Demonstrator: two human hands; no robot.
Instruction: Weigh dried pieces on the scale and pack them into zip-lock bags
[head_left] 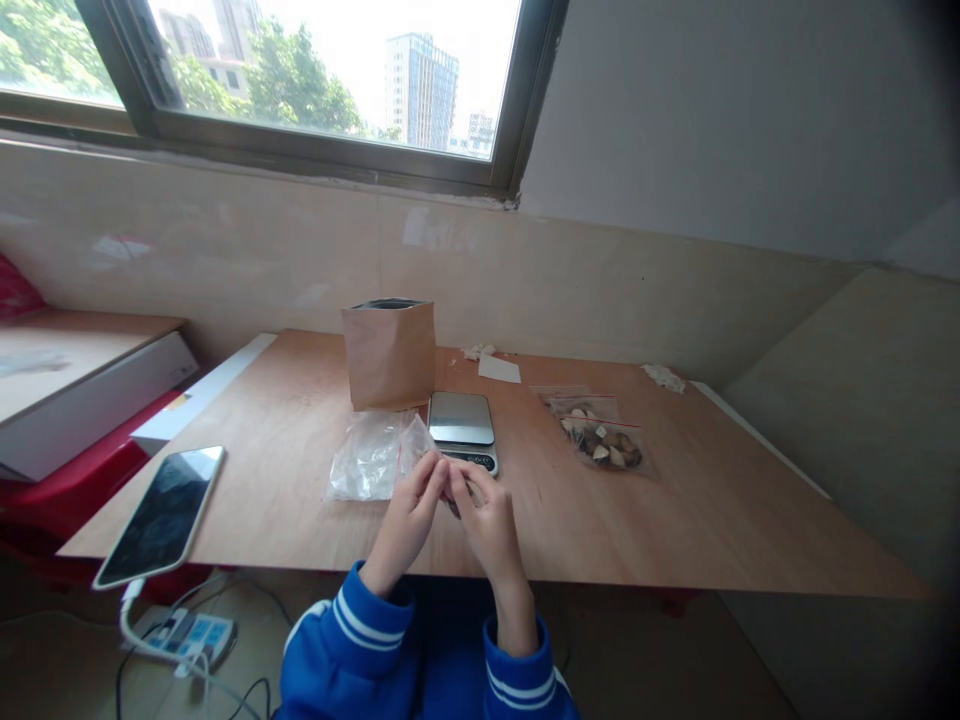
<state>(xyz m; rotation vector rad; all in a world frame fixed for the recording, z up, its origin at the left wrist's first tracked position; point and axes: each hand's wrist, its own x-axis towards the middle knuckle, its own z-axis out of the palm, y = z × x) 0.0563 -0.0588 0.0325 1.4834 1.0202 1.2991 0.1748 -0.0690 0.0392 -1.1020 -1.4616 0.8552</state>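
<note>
My left hand (411, 518) and my right hand (489, 522) meet in front of the scale, fingers pinched together. Between them is a clear plastic bag (420, 446), its edge rising past the left fingertips. Something dark shows below the fingers, mostly hidden by them. Just beyond is a small digital kitchen scale (461, 420) with a steel plate and nothing on it; my fingers cover part of its front. Flat clear plastic bags (364, 462) lie to the left of it. Behind these a brown paper pouch (390, 355) stands upright with its top open.
On the right lie clear zip bags (606, 446) with brown and pale pieces inside. A white card (499, 369) and crumpled scraps (664, 377) are near the wall. At the left edge a phone (163, 515) is plugged into a cable above a power strip (184, 635).
</note>
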